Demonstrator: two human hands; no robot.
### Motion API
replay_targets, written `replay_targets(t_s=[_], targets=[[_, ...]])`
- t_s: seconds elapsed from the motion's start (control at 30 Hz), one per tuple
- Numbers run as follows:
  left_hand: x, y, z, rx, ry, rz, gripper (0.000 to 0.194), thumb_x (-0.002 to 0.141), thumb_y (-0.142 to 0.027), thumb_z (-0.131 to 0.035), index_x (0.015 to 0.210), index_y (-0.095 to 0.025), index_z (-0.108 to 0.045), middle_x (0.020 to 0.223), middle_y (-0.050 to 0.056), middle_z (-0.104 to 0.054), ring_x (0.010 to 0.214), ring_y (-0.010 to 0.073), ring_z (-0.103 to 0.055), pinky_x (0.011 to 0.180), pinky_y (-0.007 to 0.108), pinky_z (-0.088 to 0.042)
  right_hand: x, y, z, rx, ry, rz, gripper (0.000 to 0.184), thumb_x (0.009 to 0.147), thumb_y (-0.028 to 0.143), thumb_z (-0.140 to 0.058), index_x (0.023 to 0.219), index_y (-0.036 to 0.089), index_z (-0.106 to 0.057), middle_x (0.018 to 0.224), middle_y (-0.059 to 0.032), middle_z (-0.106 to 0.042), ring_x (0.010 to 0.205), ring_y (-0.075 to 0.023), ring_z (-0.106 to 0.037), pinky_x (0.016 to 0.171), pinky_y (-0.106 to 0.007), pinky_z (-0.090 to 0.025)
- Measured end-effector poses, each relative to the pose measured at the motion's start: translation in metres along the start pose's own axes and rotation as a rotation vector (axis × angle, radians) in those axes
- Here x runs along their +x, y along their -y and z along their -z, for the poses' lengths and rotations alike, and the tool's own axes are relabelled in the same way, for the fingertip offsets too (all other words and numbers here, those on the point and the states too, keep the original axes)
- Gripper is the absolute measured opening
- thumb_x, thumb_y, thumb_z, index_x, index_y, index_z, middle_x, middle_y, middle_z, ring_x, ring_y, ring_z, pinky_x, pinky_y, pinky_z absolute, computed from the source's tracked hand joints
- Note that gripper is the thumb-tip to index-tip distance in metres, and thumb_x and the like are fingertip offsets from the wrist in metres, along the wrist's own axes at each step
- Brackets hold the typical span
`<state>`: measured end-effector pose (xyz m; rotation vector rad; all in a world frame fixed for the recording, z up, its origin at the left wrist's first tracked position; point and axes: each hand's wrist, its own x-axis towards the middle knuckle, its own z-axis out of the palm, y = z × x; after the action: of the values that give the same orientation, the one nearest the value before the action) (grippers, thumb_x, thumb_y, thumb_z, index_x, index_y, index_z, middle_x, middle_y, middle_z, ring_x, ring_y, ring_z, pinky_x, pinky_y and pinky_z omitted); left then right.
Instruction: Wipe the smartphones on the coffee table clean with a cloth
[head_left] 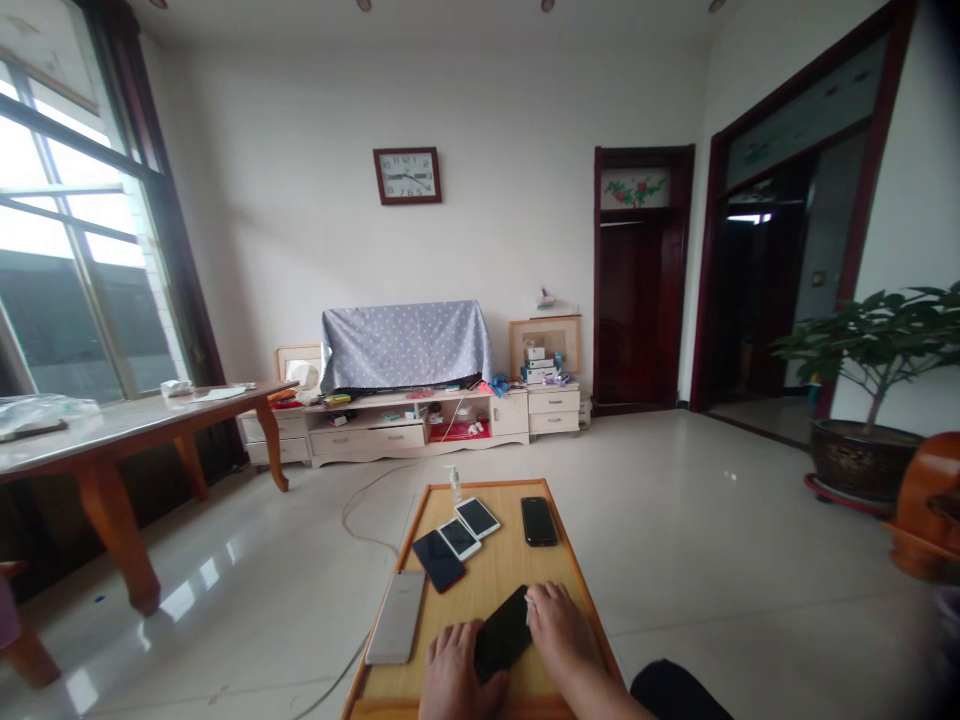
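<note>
Fingers (545, 606) of the person's right hand (559, 632) are pressing along the side of a flat black smartphone (503, 632), and the left hand (454, 672) is resting against its lower edge; the view is not showing if they are really grasping it. This phone is lying on a low rectangular wooden table (480, 489), beside a long silver smartphone (396, 617), a dark blue smartphone (438, 560) and a white smartphone (459, 538).
</note>
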<state>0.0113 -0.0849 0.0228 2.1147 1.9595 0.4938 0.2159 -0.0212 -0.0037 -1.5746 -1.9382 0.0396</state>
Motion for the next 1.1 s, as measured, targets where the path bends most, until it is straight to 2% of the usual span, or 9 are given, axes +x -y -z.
replay_targets(t_s=[0.1, 0.23, 0.47, 0.73, 0.97, 1.1], targets=[[-0.005, -0.001, -0.001, 0.016, -0.029, 0.042, 0.075, 0.069, -0.052, -0.063, 0.138, -0.024, -0.056, 0.136, 0.008, -0.060, 0.128, 0.0285, -0.048, 0.111, 0.036, -0.028, -0.002, 0.003, 0.001, -0.045, 0.017, -0.012, 0.022, 0.096, 0.014, -0.047, 0.097, 0.026, -0.066, 0.102, -0.0055, -0.068, 0.100, -0.0220, -0.061, 0.085, -0.031, -0.041], [-0.012, -0.001, -0.002, 0.039, -0.028, 0.089, 0.071, 0.071, -0.051, -0.061, 0.136, -0.024, -0.056, 0.134, 0.008, -0.060, 0.126, 0.0281, -0.049, 0.107, 0.037, -0.031, -0.005, 0.003, 0.004, -0.086, 0.045, -0.008, 0.022, 0.096, 0.013, -0.048, 0.097, 0.025, -0.067, 0.102, -0.0053, -0.068, 0.100, -0.0218, -0.060, 0.084, -0.031, -0.039], [-0.022, -0.004, 0.009, 0.019, 0.011, 0.133, 0.067, 0.074, -0.051, -0.062, 0.134, -0.023, -0.056, 0.132, 0.008, -0.060, 0.124, 0.0258, -0.050, 0.107, 0.033, -0.034, -0.014, 0.004, 0.016, -0.113, 0.088, 0.003, 0.025, 0.099, 0.019, -0.047, 0.089, 0.024, -0.069, 0.096, -0.0061, -0.070, 0.095, -0.0218, -0.061, 0.082, -0.031, -0.039], [-0.038, -0.001, 0.008, 0.031, 0.024, 0.153, 0.065, 0.084, -0.050, -0.055, 0.141, -0.022, -0.049, 0.141, 0.010, -0.056, 0.123, 0.0218, -0.059, 0.103, 0.030, -0.041, -0.022, 0.012, 0.026, -0.110, 0.074, -0.007, 0.030, 0.100, 0.020, -0.043, 0.090, 0.024, -0.071, 0.097, -0.0077, -0.071, 0.094, -0.0223, -0.063, 0.081, -0.032, -0.040], [-0.040, -0.003, 0.000, 0.064, 0.014, 0.159, 0.077, 0.085, -0.044, -0.052, 0.153, -0.012, -0.034, 0.158, 0.014, -0.044, 0.145, 0.0243, -0.040, 0.119, 0.031, -0.027, -0.028, 0.007, 0.025, -0.097, 0.084, -0.013, 0.029, 0.099, 0.019, -0.044, 0.091, 0.023, -0.071, 0.098, -0.0084, -0.071, 0.096, -0.0228, -0.062, 0.083, -0.032, -0.040], [-0.042, -0.007, 0.002, 0.069, 0.045, 0.159, 0.083, 0.085, -0.047, -0.052, 0.155, -0.010, -0.030, 0.154, 0.015, -0.049, 0.141, 0.0255, -0.046, 0.117, 0.033, -0.030, -0.031, 0.006, 0.026, -0.089, 0.088, -0.012, 0.027, 0.099, 0.019, -0.045, 0.090, 0.023, -0.071, 0.098, -0.0080, -0.070, 0.096, -0.0226, -0.062, 0.083, -0.032, -0.040]])
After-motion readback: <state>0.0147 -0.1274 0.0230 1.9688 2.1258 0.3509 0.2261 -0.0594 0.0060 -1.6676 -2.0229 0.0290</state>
